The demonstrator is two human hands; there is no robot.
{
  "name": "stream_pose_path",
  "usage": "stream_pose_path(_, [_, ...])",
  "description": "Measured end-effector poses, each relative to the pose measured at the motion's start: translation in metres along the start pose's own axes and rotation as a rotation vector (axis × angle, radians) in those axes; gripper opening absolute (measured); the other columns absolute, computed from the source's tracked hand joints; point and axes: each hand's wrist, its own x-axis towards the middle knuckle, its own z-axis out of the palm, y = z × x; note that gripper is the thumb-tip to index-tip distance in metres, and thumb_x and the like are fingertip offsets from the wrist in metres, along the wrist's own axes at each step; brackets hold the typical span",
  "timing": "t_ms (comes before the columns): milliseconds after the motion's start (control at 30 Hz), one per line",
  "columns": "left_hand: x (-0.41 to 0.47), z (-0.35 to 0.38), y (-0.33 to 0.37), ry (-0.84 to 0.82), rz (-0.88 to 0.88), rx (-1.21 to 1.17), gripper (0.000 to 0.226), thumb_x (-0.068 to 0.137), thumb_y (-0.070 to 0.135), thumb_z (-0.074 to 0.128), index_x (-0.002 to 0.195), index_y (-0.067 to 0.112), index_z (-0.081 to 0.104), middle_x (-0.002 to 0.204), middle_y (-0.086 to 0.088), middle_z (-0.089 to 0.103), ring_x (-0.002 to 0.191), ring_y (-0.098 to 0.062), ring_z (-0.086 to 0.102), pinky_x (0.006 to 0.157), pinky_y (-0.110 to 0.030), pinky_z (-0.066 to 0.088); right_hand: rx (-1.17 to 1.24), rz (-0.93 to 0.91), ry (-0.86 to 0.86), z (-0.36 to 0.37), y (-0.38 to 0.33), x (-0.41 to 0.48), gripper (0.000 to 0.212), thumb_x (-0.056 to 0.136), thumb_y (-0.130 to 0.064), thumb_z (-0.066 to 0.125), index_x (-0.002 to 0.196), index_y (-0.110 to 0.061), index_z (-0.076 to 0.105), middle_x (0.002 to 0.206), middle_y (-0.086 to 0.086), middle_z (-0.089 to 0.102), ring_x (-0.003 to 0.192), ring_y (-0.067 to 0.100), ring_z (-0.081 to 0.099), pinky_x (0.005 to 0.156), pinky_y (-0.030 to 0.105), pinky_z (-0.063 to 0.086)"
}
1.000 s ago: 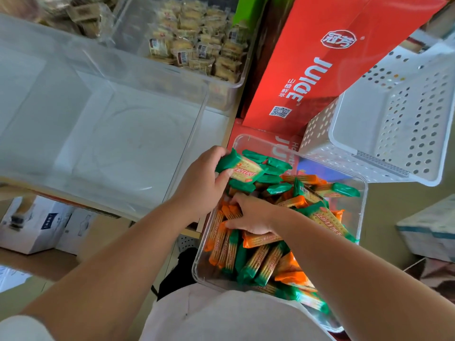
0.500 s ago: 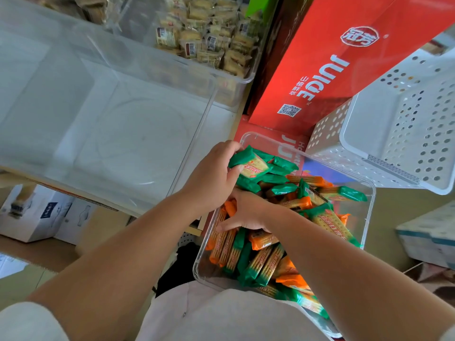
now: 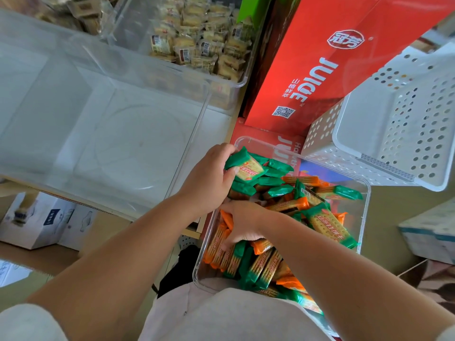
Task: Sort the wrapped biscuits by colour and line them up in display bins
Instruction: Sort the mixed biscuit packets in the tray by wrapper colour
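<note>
The red carton reads "JUICE" beside a QR code

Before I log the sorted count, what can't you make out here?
Head view:
Right hand: fingers buried among orange and green wrapped biscuits; grip unclear.
Clear plastic tub: near end hidden by white shirt.
White perforated basket: cut off at the right edge.
Left hand: number of green packs hidden by fingers.

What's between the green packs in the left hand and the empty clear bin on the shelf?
Only the near wall of the empty clear bin. The left hand holds the green-wrapped biscuits just right of it; they would probably need lifting over its rim.
</note>
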Motion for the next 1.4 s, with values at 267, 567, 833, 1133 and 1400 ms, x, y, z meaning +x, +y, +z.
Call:
stream_pose_path(267, [-0.001,0.0,0.0,-0.006,0.047,0.064,0.035,0.102,0.018,0.056,0.135,0.015,0.047,0.135,-0.003,0.055,0.12,-0.014,0.057,0.083,-0.027,0.059,0.026,-0.099,0.081,0.006,0.007,-0.008,0.057,0.069,-0.049,0.087,0.113,-0.029,0.057,0.11,-0.006,0.061,0.1,0.019,0.057,0.086,0.037,0.053])
stream_pose_path(567, [-0.01,-0.007,0.01,-0.041,0.042,0.073,0.034,0.1,0.016,0.058,0.133,0.014,0.051,0.132,-0.002,0.057,0.118,-0.012,0.057,0.081,-0.015,0.053,0.001,-0.299,0.197,-0.002,0.001,-0.051,0.044,0.074,-0.04,0.085,0.111,-0.032,0.063,0.108,-0.015,0.055,0.095,0.007,0.051,0.075,0.017,0.04])
stream_pose_path(833, [-0.045,-0.031,0.02,-0.169,0.077,0.2,0.028,0.092,0.02,0.071,0.12,0.022,0.066,0.106,0.018,0.058,0.092,-0.001,0.056,0.073,-0.011,0.041,-0.082,-0.449,0.314,-0.004,0.011,-0.102,0.038,0.071,-0.038,0.083,0.102,-0.033,0.062,0.104,-0.014,0.06,0.097,0.007,0.054,0.089,0.028,0.047])
stream_pose_path(1133, [-0.025,0.001,0.033,-0.355,0.428,0.873,0.026,0.052,0.007,0.088,0.057,0.013,0.063,0.054,-0.003,0.058,0.055,-0.027,0.055,0.05,-0.03,0.034,-0.076,-0.501,0.435,0.012,0.019,-0.104,0.04,0.07,-0.037,0.084,0.104,-0.029,0.064,0.105,-0.007,0.061,0.099,0.014,0.054,0.088,0.027,0.037])
stream_pose_path(1400, [-0.008,0.022,0.038,-0.298,0.429,1.037,0.022,0.055,-0.001,0.081,0.054,0.012,0.063,0.055,-0.003,0.058,0.073,-0.029,0.056,0.069,-0.041,0.042,0.065,-0.556,0.652,0.022,0.033,-0.116,0.04,0.065,-0.028,0.086,0.1,-0.024,0.066,0.102,-0.008,0.06,0.097,0.013,0.055,0.09,0.034,0.045])
